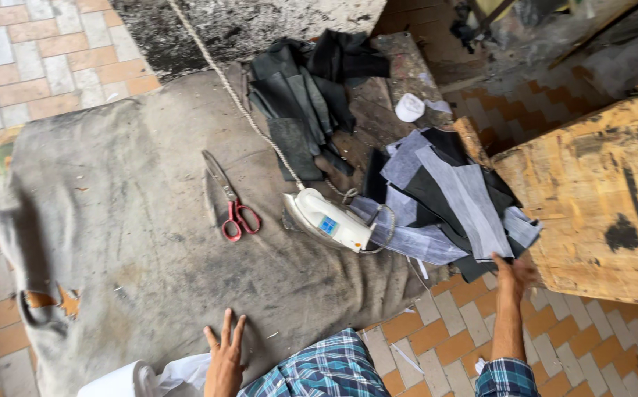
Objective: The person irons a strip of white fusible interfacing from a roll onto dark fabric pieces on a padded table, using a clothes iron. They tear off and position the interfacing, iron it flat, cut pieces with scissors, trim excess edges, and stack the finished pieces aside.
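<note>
- Left hand [225, 360] rests flat, fingers spread, on the grey cloth [113, 220].
- Right hand [514, 272] grips the fabric pieces [451, 198] at their 5 o'clock edge.
- Iron [330, 219] lies at 9 o'clock of that pile; scissors [230, 198] beyond it.

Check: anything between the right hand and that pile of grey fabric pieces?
Nothing visible. The right hand is already at the near edge of the pile of grey fabric pieces, touching or almost touching it. The iron sits at the pile's left side, clear of the hand. The left hand rests flat on the grey cloth.
</note>
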`<action>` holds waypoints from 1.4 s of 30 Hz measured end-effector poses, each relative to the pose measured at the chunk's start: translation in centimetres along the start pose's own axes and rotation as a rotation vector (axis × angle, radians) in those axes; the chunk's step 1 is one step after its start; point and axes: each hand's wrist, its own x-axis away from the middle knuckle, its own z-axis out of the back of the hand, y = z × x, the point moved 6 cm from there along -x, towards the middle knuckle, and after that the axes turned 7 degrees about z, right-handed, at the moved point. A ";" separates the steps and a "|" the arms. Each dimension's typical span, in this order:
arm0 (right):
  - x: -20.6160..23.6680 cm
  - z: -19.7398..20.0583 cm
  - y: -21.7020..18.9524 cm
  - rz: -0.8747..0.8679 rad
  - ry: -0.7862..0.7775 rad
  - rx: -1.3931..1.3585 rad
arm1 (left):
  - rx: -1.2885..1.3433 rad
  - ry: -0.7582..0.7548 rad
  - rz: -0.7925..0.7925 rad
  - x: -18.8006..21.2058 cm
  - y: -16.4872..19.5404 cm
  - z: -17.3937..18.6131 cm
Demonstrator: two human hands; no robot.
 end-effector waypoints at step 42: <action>11.6 -13.8 -56.5 0.692 -0.921 -0.657 | 0.348 -0.195 0.016 -3.8 1.4 4.6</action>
